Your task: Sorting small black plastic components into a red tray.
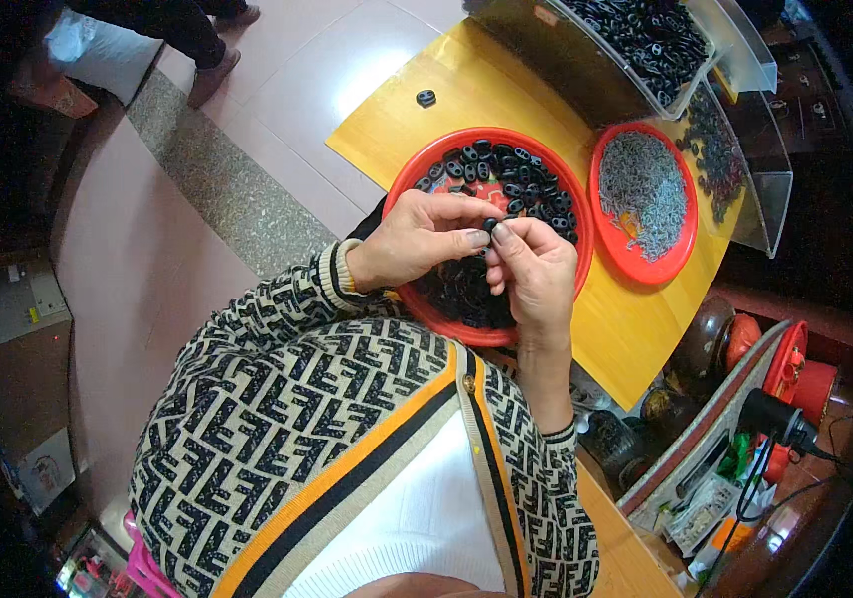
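Over a round red basin (578, 261), my left hand (417, 239) and my right hand (538, 267) meet fingertip to fingertip. Pinched between them is a small black piece (489, 225), apparently a cord lock, mostly covered by the fingers. Both hands are closed on it. Many black oval cord locks (531, 177) with two holes lie in the basin, ringed around its far and right parts. Nearer my body, a darker heap of black pieces (456, 294) sits below the hands, too dim to make out.
Right of the basin, a red oval tray (690, 239) holds tiny grey metal pieces like springs (646, 189). A clear bin (586, 55) full of black pieces stands behind. One loose cord lock (426, 98) lies on the yellow tabletop (387, 130). Another person's legs (182, 30) show at far left.
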`<state>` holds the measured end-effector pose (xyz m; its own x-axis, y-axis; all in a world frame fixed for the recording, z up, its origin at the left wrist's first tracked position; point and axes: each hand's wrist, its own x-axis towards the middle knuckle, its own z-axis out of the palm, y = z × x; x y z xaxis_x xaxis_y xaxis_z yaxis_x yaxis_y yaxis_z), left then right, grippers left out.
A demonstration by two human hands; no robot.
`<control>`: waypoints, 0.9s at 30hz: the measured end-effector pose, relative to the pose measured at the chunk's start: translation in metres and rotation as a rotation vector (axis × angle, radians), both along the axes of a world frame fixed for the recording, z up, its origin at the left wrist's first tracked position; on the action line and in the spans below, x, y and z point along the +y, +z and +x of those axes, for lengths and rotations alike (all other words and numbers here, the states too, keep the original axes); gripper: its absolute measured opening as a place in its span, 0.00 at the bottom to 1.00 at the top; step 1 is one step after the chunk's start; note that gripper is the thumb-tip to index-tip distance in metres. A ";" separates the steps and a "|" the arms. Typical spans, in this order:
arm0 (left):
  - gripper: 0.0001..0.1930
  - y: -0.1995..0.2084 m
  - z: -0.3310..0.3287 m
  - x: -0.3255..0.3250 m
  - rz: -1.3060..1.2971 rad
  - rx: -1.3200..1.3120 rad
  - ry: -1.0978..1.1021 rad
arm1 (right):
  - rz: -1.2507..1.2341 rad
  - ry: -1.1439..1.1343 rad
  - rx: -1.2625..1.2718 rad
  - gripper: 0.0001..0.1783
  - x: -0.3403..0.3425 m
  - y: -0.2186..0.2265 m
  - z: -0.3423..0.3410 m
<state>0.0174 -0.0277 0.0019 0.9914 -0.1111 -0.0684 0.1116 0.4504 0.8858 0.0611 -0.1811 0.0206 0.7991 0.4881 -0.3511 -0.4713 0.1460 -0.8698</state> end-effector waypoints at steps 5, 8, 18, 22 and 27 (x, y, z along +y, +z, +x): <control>0.10 -0.004 0.002 -0.001 0.069 0.025 0.048 | -0.300 0.025 -0.317 0.07 0.002 0.001 -0.005; 0.09 -0.007 0.001 0.000 0.017 0.074 0.056 | -0.280 0.008 -0.315 0.08 0.003 0.003 -0.007; 0.12 -0.010 0.003 -0.002 -0.043 0.031 0.019 | -0.230 0.039 -0.158 0.07 -0.004 0.002 -0.003; 0.13 -0.016 0.005 0.000 -0.075 0.060 -0.024 | -0.208 0.039 -0.118 0.08 -0.003 -0.001 -0.001; 0.12 -0.020 0.009 0.002 -0.091 0.060 -0.039 | -0.127 0.047 -0.079 0.08 -0.003 -0.007 0.003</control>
<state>0.0262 -0.0262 -0.0177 0.9806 -0.1582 -0.1153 0.1823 0.5227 0.8328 0.0638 -0.1841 0.0137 0.8040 0.4812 -0.3493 -0.4045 0.0120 -0.9145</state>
